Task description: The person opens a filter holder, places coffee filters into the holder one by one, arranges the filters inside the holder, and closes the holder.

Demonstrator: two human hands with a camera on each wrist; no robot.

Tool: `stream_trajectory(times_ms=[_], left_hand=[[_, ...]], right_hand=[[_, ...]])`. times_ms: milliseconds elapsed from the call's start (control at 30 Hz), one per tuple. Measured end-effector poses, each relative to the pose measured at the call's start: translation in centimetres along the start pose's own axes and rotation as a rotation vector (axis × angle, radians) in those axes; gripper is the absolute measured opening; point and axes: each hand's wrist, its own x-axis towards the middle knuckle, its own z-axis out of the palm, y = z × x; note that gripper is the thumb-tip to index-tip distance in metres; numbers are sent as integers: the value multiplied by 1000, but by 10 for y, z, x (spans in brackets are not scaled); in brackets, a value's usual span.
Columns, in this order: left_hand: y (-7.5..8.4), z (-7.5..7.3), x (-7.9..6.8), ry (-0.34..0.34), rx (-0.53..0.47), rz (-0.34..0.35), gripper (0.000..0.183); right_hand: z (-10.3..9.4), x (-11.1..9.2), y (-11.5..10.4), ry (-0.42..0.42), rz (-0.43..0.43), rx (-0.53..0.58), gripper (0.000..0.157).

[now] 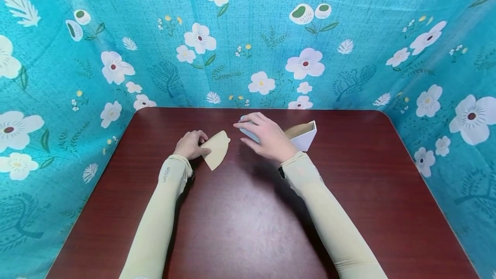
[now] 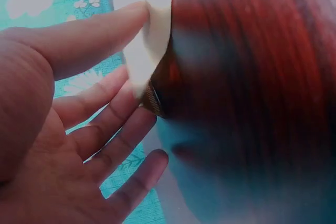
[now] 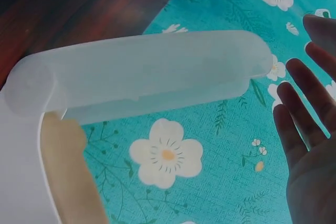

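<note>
My left hand (image 1: 190, 144) pinches a beige cone-shaped coffee filter (image 1: 217, 149) between thumb and fingers, low over the left part of the table. In the left wrist view the thumb lies on the face of the filter (image 2: 149, 40), with fingers behind its edge. The right hand (image 1: 267, 134) is raised with fingers spread, holding nothing. Beside it, partly hidden in the head view, is a pale bluish, translucent long cover (image 3: 152, 66). It meets a white box (image 1: 306, 140), which stands open with tan paper (image 3: 68, 166) inside.
A dark red-brown wooden table (image 1: 248, 227) lies under both arms. Turquoise flowered cloth (image 1: 248, 38) hangs behind its far edge and along both sides. The white box stands near the far edge, right of centre.
</note>
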Motion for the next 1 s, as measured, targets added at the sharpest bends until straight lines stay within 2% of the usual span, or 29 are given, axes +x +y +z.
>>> stream_trajectory(times_ms=[233, 433, 567, 700, 800, 1000], left_hand=[[-2, 3, 4, -23, -30, -11, 27], [-1, 3, 3, -24, -138, 24, 26], [0, -2, 0, -15, -220, 108, 28], [5, -13, -4, 30, -250, 209, 28], [14, -22, -8, 79, -281, 280, 28], [36, -36, -17, 142, -347, 364, 34]], right_hand=[[1, 2, -3, 10, -13, -21, 37], [-3, 0, -1, 20, 6, -13, 36], [-4, 1, 1, 30, 1, -5, 37], [-5, 0, 1, 55, 26, -4, 36], [-5, 0, 1, 72, 63, 4, 37], [-4, 4, -2, 93, 107, 48, 39]])
